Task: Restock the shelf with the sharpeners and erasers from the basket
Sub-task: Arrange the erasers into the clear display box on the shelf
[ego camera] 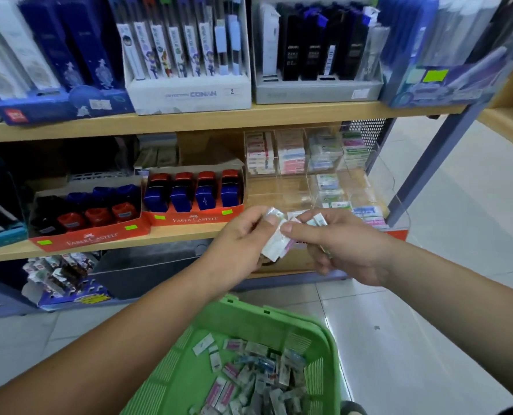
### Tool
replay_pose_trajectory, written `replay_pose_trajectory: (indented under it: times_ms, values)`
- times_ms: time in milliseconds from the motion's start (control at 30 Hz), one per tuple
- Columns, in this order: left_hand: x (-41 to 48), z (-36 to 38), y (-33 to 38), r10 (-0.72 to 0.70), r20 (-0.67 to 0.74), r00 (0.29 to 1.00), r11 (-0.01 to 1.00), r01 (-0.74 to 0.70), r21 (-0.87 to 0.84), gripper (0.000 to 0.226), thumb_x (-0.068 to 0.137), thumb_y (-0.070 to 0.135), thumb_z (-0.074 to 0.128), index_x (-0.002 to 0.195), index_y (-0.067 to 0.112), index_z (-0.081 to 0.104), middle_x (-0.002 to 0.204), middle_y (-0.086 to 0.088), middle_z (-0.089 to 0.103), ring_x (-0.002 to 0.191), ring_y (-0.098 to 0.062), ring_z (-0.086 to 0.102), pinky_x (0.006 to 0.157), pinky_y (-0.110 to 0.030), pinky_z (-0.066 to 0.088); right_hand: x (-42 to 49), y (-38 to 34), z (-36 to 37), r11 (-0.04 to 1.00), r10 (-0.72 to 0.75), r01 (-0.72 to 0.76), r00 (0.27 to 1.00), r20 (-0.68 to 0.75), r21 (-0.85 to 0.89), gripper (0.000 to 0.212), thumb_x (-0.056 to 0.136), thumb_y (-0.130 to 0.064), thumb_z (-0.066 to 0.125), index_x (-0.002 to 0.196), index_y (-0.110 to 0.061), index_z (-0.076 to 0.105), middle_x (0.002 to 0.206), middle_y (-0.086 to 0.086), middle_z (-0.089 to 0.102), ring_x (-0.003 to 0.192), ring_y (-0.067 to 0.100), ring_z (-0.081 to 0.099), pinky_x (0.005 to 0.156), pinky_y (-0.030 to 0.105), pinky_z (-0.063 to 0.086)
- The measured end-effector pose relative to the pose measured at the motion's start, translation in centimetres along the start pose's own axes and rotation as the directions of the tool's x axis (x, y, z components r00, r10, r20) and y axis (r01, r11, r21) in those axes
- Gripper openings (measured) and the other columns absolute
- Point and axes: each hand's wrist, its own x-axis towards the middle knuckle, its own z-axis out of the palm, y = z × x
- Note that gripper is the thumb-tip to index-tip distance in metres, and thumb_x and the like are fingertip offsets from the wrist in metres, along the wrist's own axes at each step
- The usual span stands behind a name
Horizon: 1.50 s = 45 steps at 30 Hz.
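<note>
A: Left hand [240, 244] fingers curl round a few wrapped erasers [274, 239]; right hand [342, 250] pinches the same bunch, in front of the shelf [171, 236].
B: So we're mid-job?
A: Yep, approx. Sharpeners [195, 193] look stocked; clear bins [297, 187] only partly filled. Our basket [279, 317] below holds lots more eraser packs [249, 375]; no sharpeners seen in it.

Position: one wide-angle camera on the person's head
Direction: forward and down, facing the shelf [279, 113]
Nearness: close; left hand [240, 244] and right hand [345, 244] mid-frame, basket [267, 322] at bottom edge
</note>
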Motion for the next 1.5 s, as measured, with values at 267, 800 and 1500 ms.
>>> replay_pose_trajectory:
  times_ms: [267,800,1500]
  values:
    - [4.0,1.7,1.0,0.096,-0.244,0.965,0.989,-0.064,0.136,0.026,0.081,0.038,0.087,0.081,0.015,0.076,0.074,0.011,0.073,0.075,-0.002,0.068,0.082,-0.033,0.054,0.0,0.2,-5.4,0.989,-0.003,0.039,0.969,-0.247,0.141,0.025,0.085,-0.021,0.081,0.083,-0.016,0.057,0.073,0.014,0.061,0.051,0.020,0.048,0.052,0.028,0.033]
    - [18.8,5.7,5.5,0.010,0.021,1.000,0.737,-0.022,0.675,0.009,0.096,0.033,0.071,0.104,0.028,0.071,0.146,0.005,0.055,0.133,-0.017,0.052,0.096,-0.020,0.034,1.4,0.5,-10.0,0.929,-0.029,0.218,0.849,-0.528,0.299,0.015,0.094,-0.017,0.074,0.099,-0.011,0.060,0.091,0.011,0.080,0.075,0.034,0.079,0.071,0.048,0.065]
    - [18.6,6.1,6.6,-0.126,0.126,0.984,0.871,0.049,0.488,0.022,0.106,0.023,0.052,0.112,0.021,0.074,0.110,0.000,0.075,0.087,-0.016,0.069,0.069,-0.026,0.054,1.4,1.1,-11.3,0.935,-0.050,0.254,0.786,-0.616,0.249,0.024,0.092,-0.026,0.078,0.100,-0.012,0.061,0.079,0.004,0.078,0.070,0.031,0.079,0.062,0.043,0.065]
